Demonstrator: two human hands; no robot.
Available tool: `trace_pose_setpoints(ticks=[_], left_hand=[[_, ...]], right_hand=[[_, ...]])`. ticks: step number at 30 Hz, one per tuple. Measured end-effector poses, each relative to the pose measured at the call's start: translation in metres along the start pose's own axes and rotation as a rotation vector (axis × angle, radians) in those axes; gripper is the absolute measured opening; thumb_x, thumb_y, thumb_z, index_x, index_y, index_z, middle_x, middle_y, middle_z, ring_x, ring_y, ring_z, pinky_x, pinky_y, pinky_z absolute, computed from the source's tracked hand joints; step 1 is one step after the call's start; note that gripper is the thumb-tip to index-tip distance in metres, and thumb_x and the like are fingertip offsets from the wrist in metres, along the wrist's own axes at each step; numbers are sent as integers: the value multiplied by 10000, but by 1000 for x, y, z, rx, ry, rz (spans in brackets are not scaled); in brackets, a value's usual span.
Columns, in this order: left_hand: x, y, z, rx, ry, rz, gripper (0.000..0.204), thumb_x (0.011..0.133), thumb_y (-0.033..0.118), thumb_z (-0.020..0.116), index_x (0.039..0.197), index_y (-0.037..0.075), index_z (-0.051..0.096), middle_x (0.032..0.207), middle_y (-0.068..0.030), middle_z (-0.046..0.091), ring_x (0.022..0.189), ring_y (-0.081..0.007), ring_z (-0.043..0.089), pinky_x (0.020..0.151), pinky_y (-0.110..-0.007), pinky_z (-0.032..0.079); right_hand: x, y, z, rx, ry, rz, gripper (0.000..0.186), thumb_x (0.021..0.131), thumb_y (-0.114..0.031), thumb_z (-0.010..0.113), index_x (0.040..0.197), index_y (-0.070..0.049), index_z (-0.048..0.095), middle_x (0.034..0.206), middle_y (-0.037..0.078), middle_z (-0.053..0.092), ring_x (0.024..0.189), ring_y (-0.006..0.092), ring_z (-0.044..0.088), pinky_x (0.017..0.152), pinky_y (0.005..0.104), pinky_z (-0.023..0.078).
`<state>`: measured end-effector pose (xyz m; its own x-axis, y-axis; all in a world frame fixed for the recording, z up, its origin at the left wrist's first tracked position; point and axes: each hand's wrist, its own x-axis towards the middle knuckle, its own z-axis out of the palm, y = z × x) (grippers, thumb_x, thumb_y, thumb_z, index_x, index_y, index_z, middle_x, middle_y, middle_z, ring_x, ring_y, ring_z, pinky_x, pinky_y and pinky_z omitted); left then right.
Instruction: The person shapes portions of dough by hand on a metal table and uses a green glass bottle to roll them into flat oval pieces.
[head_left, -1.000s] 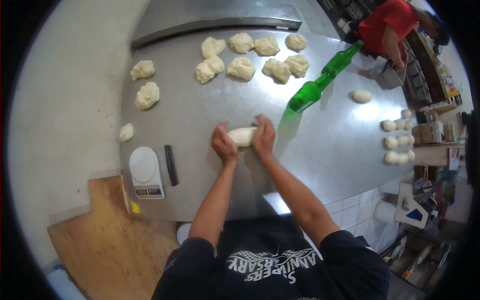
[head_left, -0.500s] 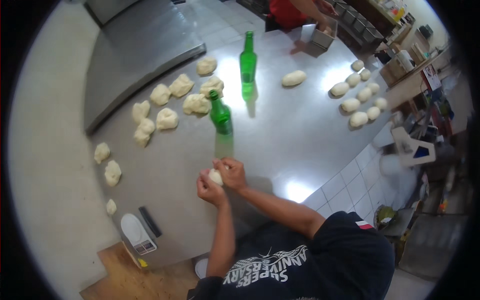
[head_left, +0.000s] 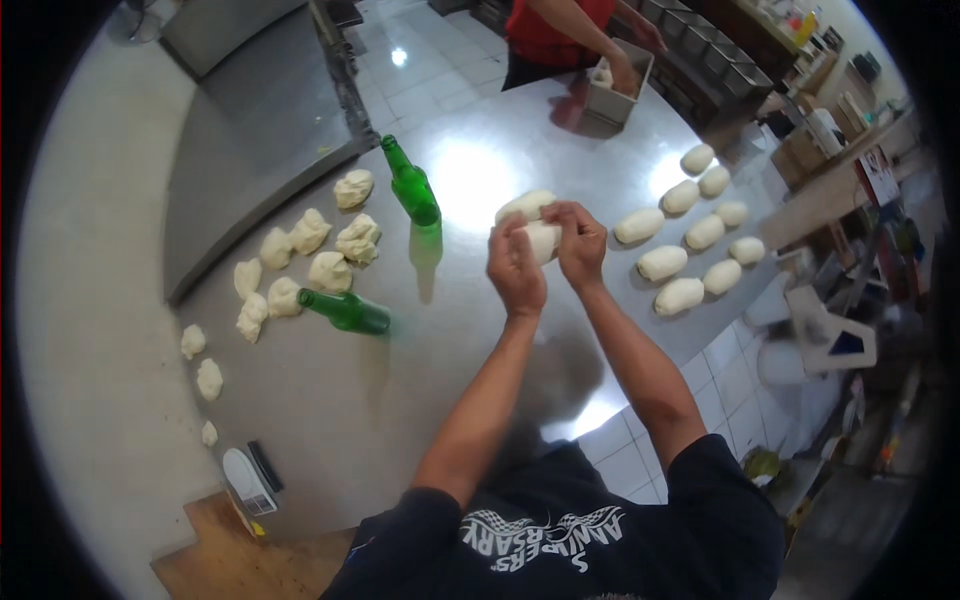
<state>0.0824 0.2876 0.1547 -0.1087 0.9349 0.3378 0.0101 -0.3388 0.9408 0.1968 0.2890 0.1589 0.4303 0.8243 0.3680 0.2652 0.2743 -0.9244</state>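
Note:
My left hand [head_left: 515, 265] and my right hand [head_left: 582, 240] are closed around an oval dough piece [head_left: 542, 243] near the middle of the steel table, right beside a second oval piece [head_left: 522, 204] just beyond it. Two green bottles [head_left: 416, 200] [head_left: 352, 314] stand to the left, among rough dough lumps [head_left: 331, 270]. Several smooth oval dough pieces [head_left: 663, 263] lie in rows to the right.
Across the table a co-worker in red [head_left: 555, 25] has a hand in a metal tin [head_left: 620, 97]. A steel ledge [head_left: 255, 150] runs at the back left. A white scale [head_left: 243, 483] and black bar [head_left: 262, 460] sit at the lower left.
The view has turned and shifted. My hands have moved rightward and away from my body with the dough, from near the bottles to beside the other oval piece by the rows.

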Motion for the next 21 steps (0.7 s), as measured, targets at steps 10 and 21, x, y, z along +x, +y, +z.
trace_pose_setpoints(ticks=[10, 21], left_hand=[[-95, -135, -195, 786, 465, -165, 923, 948, 412, 840, 1590, -36, 350, 1576, -275, 393, 1474, -426, 385, 1264, -583, 265], [41, -64, -268, 539, 440, -211, 708, 725, 190, 1010, 1270, 48, 580, 1148, -79, 701, 1085, -239, 691, 964, -403, 561]], right_hand=[[-107, 120, -11, -421, -175, -56, 570, 1033, -280, 703, 1526, -36, 557, 1632, 211, 493, 1575, 442, 372, 1295, 597, 199], [-79, 80, 191, -297, -743, -280, 468, 971, -192, 758, 1400, -58, 627, 1468, 190, 588, 1421, 416, 523, 1178, 509, 423]])
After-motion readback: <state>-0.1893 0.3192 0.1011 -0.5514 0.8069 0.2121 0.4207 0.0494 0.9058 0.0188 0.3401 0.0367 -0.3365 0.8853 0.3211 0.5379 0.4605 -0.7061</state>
